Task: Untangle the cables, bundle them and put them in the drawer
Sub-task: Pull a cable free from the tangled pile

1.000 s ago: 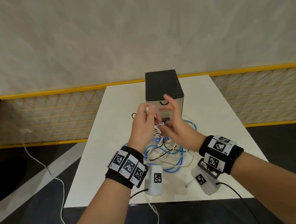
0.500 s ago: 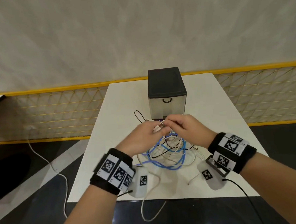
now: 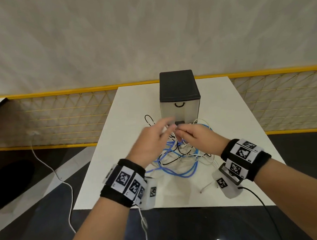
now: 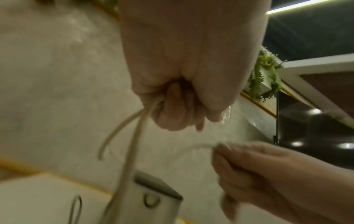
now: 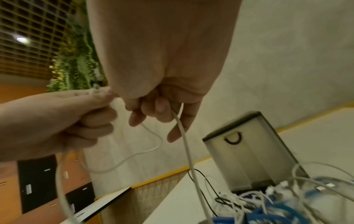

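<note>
Nearest you, one white cable end (image 3: 206,188) trails loose by the table (image 3: 108,168) edge, and another white lead (image 3: 144,223) hangs off the front. Leave both slack; a free end is what lets a cable be drawn out of the knot.

Your two hands work above the cable pile (image 3: 180,159), lifted clear of the table so the strand between them hangs free of the rest.

Left hand (image 3: 151,140): in the left wrist view its fingers (image 4: 172,109) are curled round a white cable (image 4: 132,144), with two runs leaving the fist, one going down toward the pile. The head view is blurred here and suggests a looser hand; rely on the wrist view.

Right hand (image 3: 197,138): its fingers (image 5: 161,109) are curled on a white cable (image 5: 188,153) that drops straight into the pile. A thinner white loop (image 5: 138,153) sags between the two hands. Whether both hands hold the same cable cannot be told.

The pile lies on the table just under and beyond your hands: blue cable (image 3: 182,171), white strands and a black cable (image 3: 168,162) are interlaced, so untangling looks to be at an early stage. A black loop (image 3: 149,120) pokes out to the left.

Farthest, the drawer unit (image 3: 179,98) stands upright just behind the pile, handle (image 3: 179,105) facing you. The drawer appears closed, so it must be opened before any bundle goes in. Its closeness keeps the final transfer short.
</note>
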{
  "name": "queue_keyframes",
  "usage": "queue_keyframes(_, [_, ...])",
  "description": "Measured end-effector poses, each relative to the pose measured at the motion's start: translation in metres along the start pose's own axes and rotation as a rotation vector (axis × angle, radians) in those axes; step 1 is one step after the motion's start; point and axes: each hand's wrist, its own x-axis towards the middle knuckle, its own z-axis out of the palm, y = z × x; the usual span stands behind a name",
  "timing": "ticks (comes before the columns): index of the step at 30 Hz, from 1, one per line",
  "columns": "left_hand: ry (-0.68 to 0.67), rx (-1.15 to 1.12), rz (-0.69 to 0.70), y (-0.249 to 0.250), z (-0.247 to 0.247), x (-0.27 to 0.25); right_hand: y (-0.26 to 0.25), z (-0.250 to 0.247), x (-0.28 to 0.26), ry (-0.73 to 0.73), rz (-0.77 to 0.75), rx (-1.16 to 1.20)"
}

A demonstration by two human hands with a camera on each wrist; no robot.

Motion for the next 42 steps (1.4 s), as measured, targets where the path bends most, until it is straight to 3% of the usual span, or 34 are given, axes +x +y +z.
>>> queue_keyframes(2, [-0.066,-0.021,-0.035,0.003,0.01,-0.001,-0.009,-0.003,0.003,0.014,-0.024,0.038])
queue_keyframes(4, [-0.001,-0.01,-0.037,0.007,0.005,0.0,-0.007,-0.003,0.003,0.005,-0.017,0.089])
queue_keyframes(8, [0.432,-0.053,-0.051,0.0,-0.032,0.007,0.027,0.007,-0.012,-0.042,0.076,0.049])
queue_keyframes(10, [0.523,-0.046,-0.074,-0.011,-0.046,0.009,0.042,0.01,-0.021,-0.056,0.133,0.006])
queue_keyframes(14, [0.447,0.031,-0.045,-0.007,-0.033,0.001,0.038,0.011,-0.019,-0.06,0.1,-0.03])
queue_keyframes(21, [-0.031,0.191,0.13,0.013,0.013,-0.007,0.011,0.004,-0.004,-0.021,-0.012,-0.069])
queue_keyframes(25, [-0.056,0.255,0.171,0.009,0.018,-0.004,0.004,-0.005,-0.003,0.0,-0.014,-0.085])
queue_keyframes(31, [-0.094,0.165,0.041,0.003,0.013,0.002,0.001,-0.012,-0.004,-0.012,-0.028,-0.091])
queue_keyframes(34, [0.05,0.159,0.09,0.011,0.003,0.003,0.015,-0.008,-0.003,-0.022,0.015,-0.068])
queue_keyframes(38, [0.497,0.013,0.061,0.007,-0.037,0.008,0.061,-0.002,-0.017,-0.051,0.188,-0.078])
queue_keyframes(42, [0.542,0.069,0.006,-0.007,-0.051,0.013,0.075,-0.007,-0.016,0.036,0.273,-0.018])
